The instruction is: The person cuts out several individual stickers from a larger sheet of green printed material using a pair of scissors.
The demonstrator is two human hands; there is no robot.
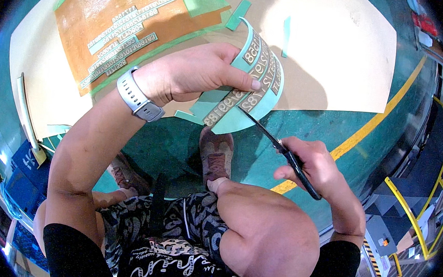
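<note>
Teal sheet (245,96) with rows of tan raised digits is curling in the air in front of us, above the green floor (316,130), and we are gripping it with our left hand (190,73), thumb pressed on its face and fingers clenched around its near edge. Our right hand (315,169) is grasping black scissors (278,143), grip closed around the handles, and the blades are touching the lower edge of the sheet. A grey watch (136,98) is sitting on our left wrist.

We are crouching on the floor; one brown shoe (216,156) is showing just under the sheet, and our patterned shorts (194,225) are filling the lower middle of the view.

Beyond the hands, a large beige board (338,48) is lying flat on the floor. On its left part, an orange-brown panel (94,1) edged with green tape is carrying several cut strips of digits (123,34). Loose teal offcuts (239,14) are lying near the top of the board. A yellow line (385,107) is running across the floor to the right, and yellow-framed equipment (415,216) is standing at the far right. Blue crates (26,175) are sitting at the left edge
</note>
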